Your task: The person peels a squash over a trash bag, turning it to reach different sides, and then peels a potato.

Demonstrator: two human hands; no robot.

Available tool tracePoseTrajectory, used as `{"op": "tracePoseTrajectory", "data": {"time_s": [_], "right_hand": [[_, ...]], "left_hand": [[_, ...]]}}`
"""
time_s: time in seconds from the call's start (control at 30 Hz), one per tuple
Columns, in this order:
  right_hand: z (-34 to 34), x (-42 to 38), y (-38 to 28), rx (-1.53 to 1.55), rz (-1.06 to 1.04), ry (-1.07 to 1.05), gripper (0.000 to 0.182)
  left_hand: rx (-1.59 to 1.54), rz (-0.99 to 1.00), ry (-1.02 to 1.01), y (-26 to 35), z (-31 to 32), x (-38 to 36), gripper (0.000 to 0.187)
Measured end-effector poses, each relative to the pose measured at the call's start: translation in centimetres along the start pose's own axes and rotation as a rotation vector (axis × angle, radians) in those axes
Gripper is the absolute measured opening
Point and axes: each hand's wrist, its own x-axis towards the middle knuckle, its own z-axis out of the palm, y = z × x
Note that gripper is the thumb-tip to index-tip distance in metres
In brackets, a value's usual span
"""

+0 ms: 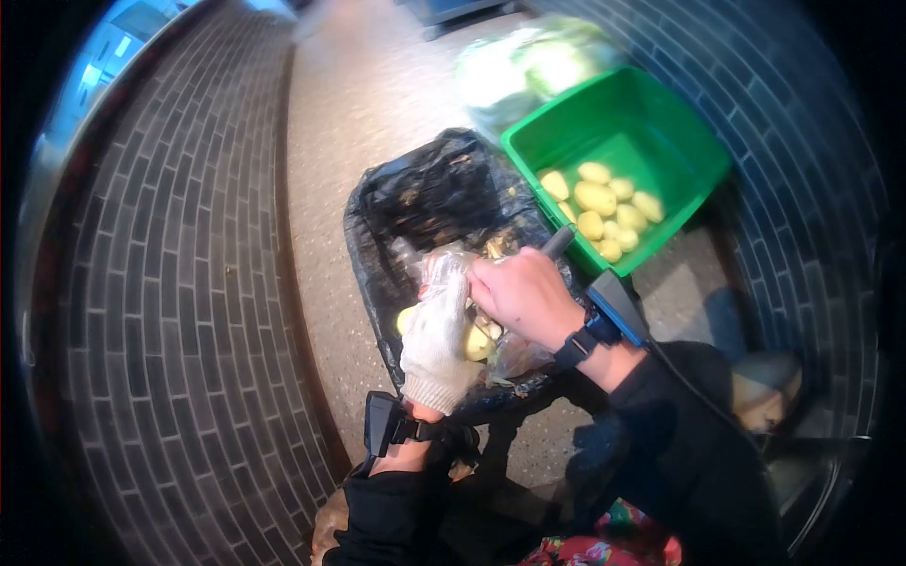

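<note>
My left hand (436,335) wears a white knit glove and is closed around a yellow potato (475,343), partly peeled. My right hand (524,294), bare, grips a peeler whose dark handle (559,241) sticks up past my fingers; its blade is hidden against the potato. Both hands are held over a bin lined with a black bag (415,203) holding peelings. A clear plastic wrap (444,264) shows between the hands.
A green plastic tub (661,123) with several peeled potatoes (596,198) stands to the right of the bin. Behind it lies a bag of pale green cabbage (528,66). Grey brick walls rise on the left and right, with a speckled floor between.
</note>
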Motion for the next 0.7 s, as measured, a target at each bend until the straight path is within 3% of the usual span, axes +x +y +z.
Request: {"op": "tracePoseTrajectory", "data": {"time_s": [0.17, 0.23, 0.43, 0.53, 0.7], "right_hand": [[0.8, -0.3, 3.3, -0.144, 0.017, -0.047, 0.018], [0.7, -0.1, 4.2, -0.219, 0.228, -0.074, 0.016], [-0.9, 0.9, 0.8, 0.039, 0.29, 0.0, 0.03], [-0.9, 1.3, -0.9, 0.206, 0.248, -0.017, 0.03], [0.4, 1.1, -0.4, 0.318, 0.301, 0.011, 0.032]], "left_hand": [[0.055, 0.109, -0.039, -0.3, -0.5, -0.3, 0.089], [-0.128, 0.228, 0.084, -0.1, -1.1, 0.1, 0.086], [0.007, 0.132, 0.054, -1.0, -1.9, 0.1, 0.081], [-0.01, 0.034, 0.043, -1.0, -2.1, 0.5, 0.064], [-0.011, 0.16, 0.167, -1.2, -1.6, 0.0, 0.057]]}}
